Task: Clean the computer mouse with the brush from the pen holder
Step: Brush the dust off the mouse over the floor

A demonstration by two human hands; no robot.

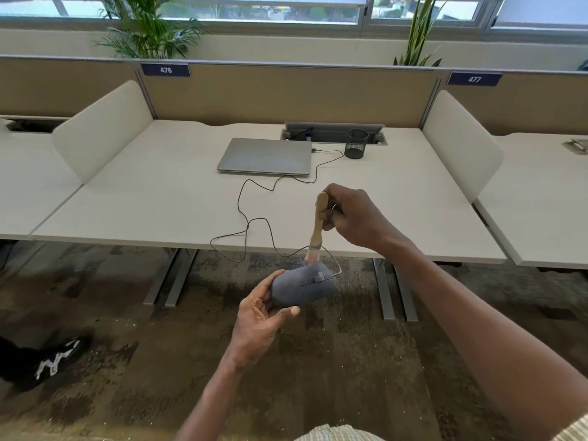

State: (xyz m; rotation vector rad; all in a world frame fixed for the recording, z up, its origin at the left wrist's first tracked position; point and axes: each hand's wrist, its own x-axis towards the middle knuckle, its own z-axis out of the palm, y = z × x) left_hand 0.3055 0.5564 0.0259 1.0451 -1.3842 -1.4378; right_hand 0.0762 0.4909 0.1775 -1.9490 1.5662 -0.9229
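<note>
Left hand gripping the mouse over speckled carpet, right hand above pinching the brush, bristles touching it; beyond both, pale desk with closed laptop, pen holder, windows behind.

Bare forearms; checked short sleeve (pale, at frame corner).
</note>
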